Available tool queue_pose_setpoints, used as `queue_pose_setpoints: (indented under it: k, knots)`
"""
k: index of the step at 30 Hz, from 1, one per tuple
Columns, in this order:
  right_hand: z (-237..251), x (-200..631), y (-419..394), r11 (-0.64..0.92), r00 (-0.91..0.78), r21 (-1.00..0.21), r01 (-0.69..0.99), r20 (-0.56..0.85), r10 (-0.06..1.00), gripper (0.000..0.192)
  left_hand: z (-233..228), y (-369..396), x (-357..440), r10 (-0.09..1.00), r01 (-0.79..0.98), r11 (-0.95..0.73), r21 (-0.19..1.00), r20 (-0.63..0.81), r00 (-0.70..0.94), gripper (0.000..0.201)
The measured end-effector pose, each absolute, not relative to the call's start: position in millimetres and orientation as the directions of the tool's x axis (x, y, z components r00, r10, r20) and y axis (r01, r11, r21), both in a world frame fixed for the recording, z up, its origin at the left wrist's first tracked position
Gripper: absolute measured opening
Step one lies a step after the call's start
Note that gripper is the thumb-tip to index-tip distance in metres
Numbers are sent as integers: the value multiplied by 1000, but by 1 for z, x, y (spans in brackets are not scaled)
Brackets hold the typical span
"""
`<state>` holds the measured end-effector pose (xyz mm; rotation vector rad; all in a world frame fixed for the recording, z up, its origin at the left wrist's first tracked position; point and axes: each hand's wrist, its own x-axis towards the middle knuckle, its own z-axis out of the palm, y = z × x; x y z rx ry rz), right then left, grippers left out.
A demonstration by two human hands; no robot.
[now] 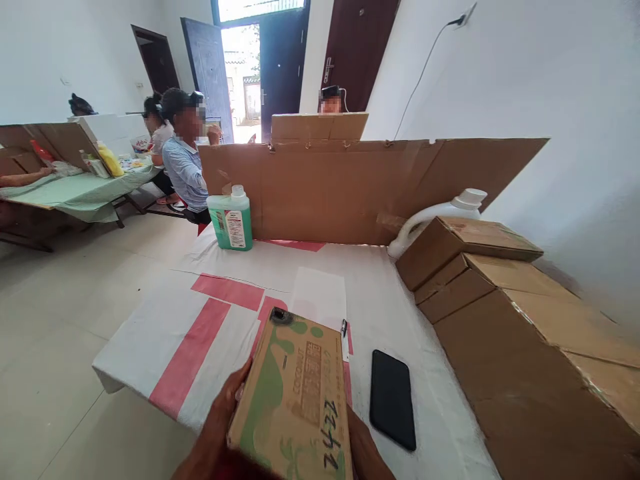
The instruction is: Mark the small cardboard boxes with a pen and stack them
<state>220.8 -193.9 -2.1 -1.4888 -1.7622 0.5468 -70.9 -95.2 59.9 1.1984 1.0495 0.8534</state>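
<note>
– Where is the coconut box (295,400)?
– Low over the tabletop (390,293), beside a black phone (393,399).
– And the grips?
– Left hand (220,427) and right hand (365,453) each clasp one side of it.

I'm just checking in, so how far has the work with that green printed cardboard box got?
Done: nothing visibly finished. In hand: both hands, left hand and right hand, hold the closed green-printed cardboard box marked 1241 above the white and red table cover. Left: the stacked plain brown cartons look untouched.
</note>
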Motion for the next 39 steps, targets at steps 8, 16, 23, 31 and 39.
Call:
queue_pose_setpoints:
  k: [8, 16, 23, 31, 39]
  knots:
    - [84, 194, -117, 178, 84, -891, 418, 233, 969, 68, 162, -33, -106, 924, 204, 97, 974, -165, 344, 82]
    - [0, 162, -111, 119, 131, -933, 341, 173, 976, 81, 32, -59, -65, 998, 153, 50, 987, -42, -53, 80]
    - [45, 105, -7, 212, 13, -934, 289, 225, 974, 90, 29, 26, -110, 933, 18, -75, 997, 76, -351, 72]
    - [69, 48, 194, 174, -28, -933, 316, 174, 984, 99, 74, 218, -148, 932, -36, -210, 977, 189, -311, 85]
    - [42, 38, 248, 78, -35, -939, 334, 70, 997, 113, 55, 278, -159, 945, -1, -169, 986, 162, -286, 85]
